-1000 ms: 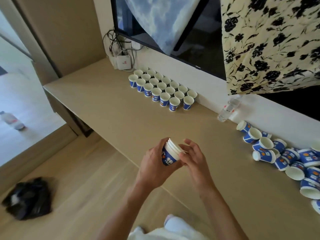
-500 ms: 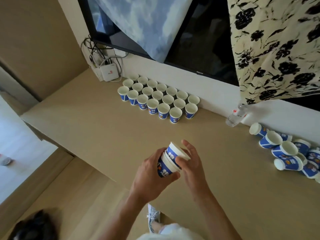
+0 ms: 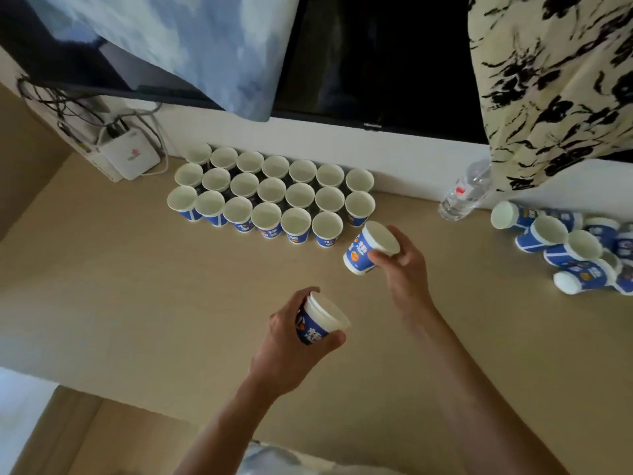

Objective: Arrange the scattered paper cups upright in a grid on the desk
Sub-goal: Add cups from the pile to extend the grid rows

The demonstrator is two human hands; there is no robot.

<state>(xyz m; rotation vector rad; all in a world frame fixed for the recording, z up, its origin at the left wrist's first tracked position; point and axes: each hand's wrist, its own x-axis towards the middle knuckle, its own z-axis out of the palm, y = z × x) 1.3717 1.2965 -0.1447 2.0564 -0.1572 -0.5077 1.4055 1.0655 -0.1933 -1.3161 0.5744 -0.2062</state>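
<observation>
1 cup (image 3: 363, 250) pulled off stack (image 3: 320, 325), right hand (image 3: 404, 269) gripping.

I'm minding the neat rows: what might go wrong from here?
The cup in the right hand is tilted, close beside the front row's end cup; lowered askew, it may knock that one or topple. The nested stack in the left hand is tilted too and may slide apart.

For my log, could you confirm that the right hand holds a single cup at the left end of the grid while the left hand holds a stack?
Not quite: the head view shows the right hand holding its single cup at the right end of the grid; the left hand does hold a stack.
</observation>
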